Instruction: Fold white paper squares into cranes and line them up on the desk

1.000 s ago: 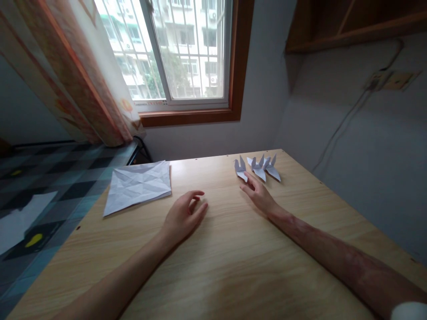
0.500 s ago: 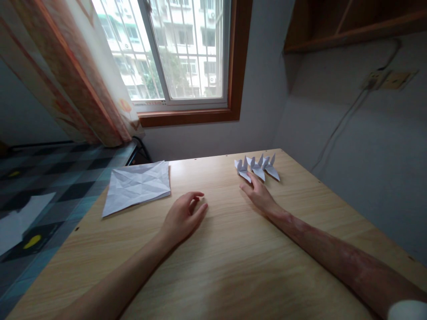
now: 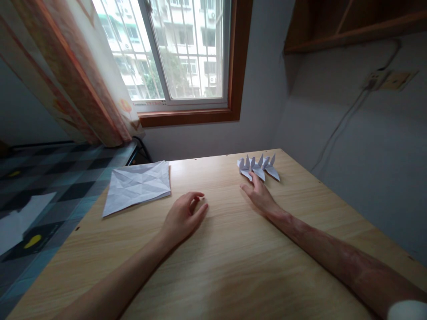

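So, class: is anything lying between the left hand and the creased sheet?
Nothing visible: only table separates the left hand from the sheet. The right hand is off at the paper cranes.

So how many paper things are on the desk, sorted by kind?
Folded paper figures: 3
Creased paper stack: 1 (the sheets in it cannot be counted)
Total: 4
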`<act>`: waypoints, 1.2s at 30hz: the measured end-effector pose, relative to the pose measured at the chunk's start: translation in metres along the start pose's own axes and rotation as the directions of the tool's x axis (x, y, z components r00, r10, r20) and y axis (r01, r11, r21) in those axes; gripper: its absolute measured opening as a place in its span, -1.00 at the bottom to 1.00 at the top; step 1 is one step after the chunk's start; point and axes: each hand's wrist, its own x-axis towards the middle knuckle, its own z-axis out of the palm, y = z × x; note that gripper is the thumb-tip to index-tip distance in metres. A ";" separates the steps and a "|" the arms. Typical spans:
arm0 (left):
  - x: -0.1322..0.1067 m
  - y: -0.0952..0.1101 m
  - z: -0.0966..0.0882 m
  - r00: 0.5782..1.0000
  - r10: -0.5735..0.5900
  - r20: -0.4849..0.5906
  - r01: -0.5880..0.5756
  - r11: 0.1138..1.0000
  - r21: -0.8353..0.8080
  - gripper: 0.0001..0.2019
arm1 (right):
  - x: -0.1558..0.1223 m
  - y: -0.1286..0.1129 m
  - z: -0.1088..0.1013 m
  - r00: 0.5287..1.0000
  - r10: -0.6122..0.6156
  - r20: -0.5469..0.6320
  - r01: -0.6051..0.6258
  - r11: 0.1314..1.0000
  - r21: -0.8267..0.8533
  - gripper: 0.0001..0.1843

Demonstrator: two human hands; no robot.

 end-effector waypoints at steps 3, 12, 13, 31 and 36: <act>0.000 0.002 -0.001 1.000 -0.003 -0.002 0.003 1.000 0.003 -0.70 | -0.001 0.000 0.000 1.000 0.011 0.000 -0.011 1.000 0.022 -0.11; 0.000 -0.002 0.000 1.000 0.015 0.000 -0.015 0.999 0.033 -0.71 | -0.004 0.001 0.002 0.998 0.048 -0.032 -0.046 0.997 0.065 -0.11; 0.000 -0.003 0.001 1.000 0.015 0.000 -0.015 0.999 0.036 -0.71 | -0.004 0.000 0.002 0.998 0.050 -0.035 -0.047 0.996 0.078 -0.11; 0.000 0.000 0.000 0.999 0.038 0.003 -0.038 0.999 0.032 -0.73 | -0.009 0.003 0.005 0.977 -0.154 -0.147 0.177 0.971 0.163 -0.38; 0.001 0.002 -0.001 0.998 0.063 0.012 -0.063 0.997 0.052 -0.77 | -0.017 -0.010 0.001 0.939 -0.329 -0.097 0.341 0.927 0.157 -0.56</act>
